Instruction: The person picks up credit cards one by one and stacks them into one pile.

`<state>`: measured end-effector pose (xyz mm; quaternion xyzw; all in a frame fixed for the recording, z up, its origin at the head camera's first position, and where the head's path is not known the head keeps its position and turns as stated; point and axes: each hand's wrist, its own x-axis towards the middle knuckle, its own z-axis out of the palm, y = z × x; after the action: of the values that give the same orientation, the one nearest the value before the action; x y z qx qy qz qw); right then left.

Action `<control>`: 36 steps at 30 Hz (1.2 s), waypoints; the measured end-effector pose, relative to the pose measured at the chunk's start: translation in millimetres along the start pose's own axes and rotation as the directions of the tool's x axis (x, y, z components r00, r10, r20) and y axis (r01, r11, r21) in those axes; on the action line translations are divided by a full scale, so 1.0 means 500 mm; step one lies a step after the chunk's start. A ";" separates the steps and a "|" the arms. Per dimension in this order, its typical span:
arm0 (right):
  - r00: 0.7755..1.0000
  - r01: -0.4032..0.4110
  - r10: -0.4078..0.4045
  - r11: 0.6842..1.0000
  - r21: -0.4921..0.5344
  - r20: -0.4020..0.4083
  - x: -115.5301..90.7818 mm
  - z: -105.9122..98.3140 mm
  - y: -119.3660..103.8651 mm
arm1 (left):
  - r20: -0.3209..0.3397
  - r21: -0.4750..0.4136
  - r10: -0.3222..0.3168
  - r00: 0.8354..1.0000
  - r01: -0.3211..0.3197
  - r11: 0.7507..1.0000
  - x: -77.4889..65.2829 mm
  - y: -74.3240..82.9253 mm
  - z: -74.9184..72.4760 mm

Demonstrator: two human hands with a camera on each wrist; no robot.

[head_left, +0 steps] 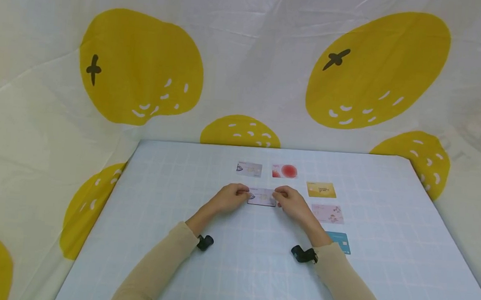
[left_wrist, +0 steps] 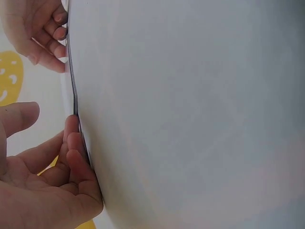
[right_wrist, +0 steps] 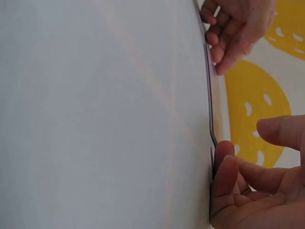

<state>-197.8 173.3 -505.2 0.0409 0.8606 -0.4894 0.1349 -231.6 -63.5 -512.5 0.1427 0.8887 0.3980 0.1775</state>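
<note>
In the head view a pale lilac card [head_left: 262, 197] lies between the two hands near the middle of the table. My left hand [head_left: 231, 197] touches its left end with the fingertips, and my right hand [head_left: 290, 201] does the same at the right end. Seen low in the left wrist view, the edge of the card [left_wrist: 74, 90] shows as thin dark lines between both hands. The left thumb [left_wrist: 21, 118] is lifted off the card. The right thumb [right_wrist: 276, 131] stands apart from it too, while the bent fingers rest on the table at the edge.
Behind the hands lie a grey card [head_left: 249, 169] and a red and white card [head_left: 284, 171]. To the right are a gold card [head_left: 321, 190], a pink card [head_left: 328, 213] and a teal card [head_left: 340, 242], partly under the right forearm. A fruit-printed curtain [head_left: 255, 66] borders the table.
</note>
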 end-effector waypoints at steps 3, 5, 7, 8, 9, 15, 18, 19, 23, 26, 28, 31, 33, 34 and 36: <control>1.000 0.005 -0.005 1.000 -0.002 -0.001 0.001 0.001 0.003 | -0.001 -0.005 -0.002 1.000 0.002 1.000 -0.001 -0.002 0.000; 1.000 0.002 -0.002 1.000 -0.004 -0.003 0.002 0.002 0.004 | -0.002 -0.013 -0.002 1.000 0.002 1.000 -0.001 -0.003 0.000; 1.000 -0.004 0.004 1.000 -0.003 0.001 0.002 0.003 0.007 | 0.001 -0.018 -0.006 1.000 0.006 1.000 -0.003 -0.004 0.000; 1.000 -0.008 0.008 1.000 -0.006 0.003 0.002 0.004 0.009 | 0.001 -0.018 -0.008 1.000 0.008 1.000 -0.004 -0.004 0.000; 1.000 -0.008 0.008 1.000 -0.007 0.005 0.003 0.005 0.009 | -0.001 -0.017 -0.008 1.000 0.008 1.000 -0.005 -0.005 0.000; 1.000 0.013 -0.013 1.000 -0.027 -0.003 0.001 0.007 0.009 | -0.018 -0.016 -0.002 1.000 0.002 1.000 -0.006 -0.006 0.000; 1.000 0.004 -0.004 1.000 -0.030 -0.022 -0.001 0.005 0.010 | -0.009 -0.013 -0.001 1.000 0.001 1.000 -0.006 -0.005 0.001; 1.000 0.000 -0.001 1.000 -0.027 -0.026 -0.001 0.005 0.011 | -0.007 -0.013 0.000 1.000 0.000 1.000 -0.006 -0.005 0.001; 1.000 -0.005 0.004 1.000 -0.024 -0.029 0.000 0.006 0.015 | -0.010 -0.008 -0.001 1.000 0.001 1.000 -0.007 -0.005 0.002; 1.000 -0.008 0.007 1.000 -0.020 -0.024 -0.001 0.006 0.017 | -0.008 -0.010 0.000 1.000 0.000 1.000 -0.009 -0.006 0.001; 1.000 -0.009 0.008 1.000 -0.016 -0.028 -0.003 0.007 0.016 | -0.007 -0.014 0.002 1.000 -0.002 1.000 -0.009 -0.007 0.000; 1.000 -0.002 0.002 1.000 -0.009 -0.031 -0.005 0.005 0.015 | -0.014 -0.022 0.007 1.000 -0.007 1.000 -0.010 -0.008 -0.003; 0.999 0.003 -0.003 1.000 -0.013 -0.035 -0.006 0.003 0.013 | -0.019 -0.027 0.007 1.000 -0.007 1.000 -0.010 -0.009 -0.005; 0.999 0.005 -0.006 1.000 -0.015 -0.036 -0.007 0.002 0.011 | -0.020 -0.029 0.008 1.000 -0.009 1.000 -0.010 -0.009 -0.006; 0.999 0.008 -0.009 1.000 -0.018 -0.048 -0.008 -0.002 0.007 | -0.018 -0.029 0.013 1.000 -0.014 0.999 -0.011 -0.008 -0.010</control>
<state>-193.2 176.1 -506.7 0.0478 0.8680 -0.4813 0.1126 -229.2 -71.4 -511.2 0.1427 0.8833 0.4134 0.1691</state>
